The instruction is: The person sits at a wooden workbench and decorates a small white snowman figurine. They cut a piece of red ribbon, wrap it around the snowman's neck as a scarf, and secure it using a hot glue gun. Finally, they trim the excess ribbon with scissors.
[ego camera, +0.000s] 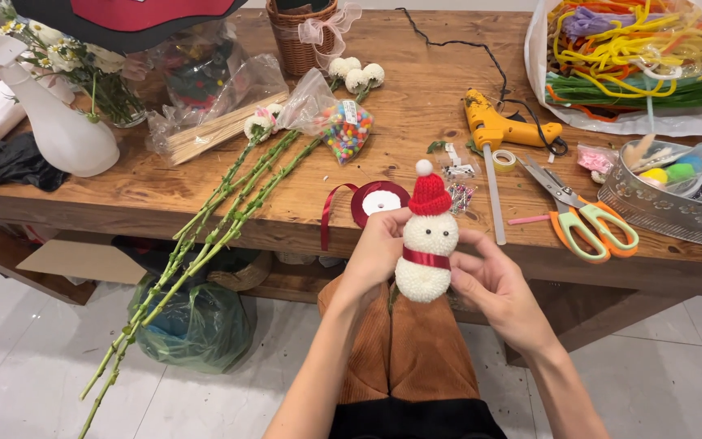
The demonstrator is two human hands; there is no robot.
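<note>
Long green stems [205, 244] hang off the wooden table [416, 106] at left; beside them the left hand [375, 252] and right hand [493, 289] pinch a pompom snowman [426, 260] over the lap. It looks light, soft and squashy, best held gently at the red ribbon waist, with scissors [582, 213] lying to the right

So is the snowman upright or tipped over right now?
Upright. The snowman sits hat-up, red hat above the white body, held in front of the table edge between the left hand and right hand.
</note>
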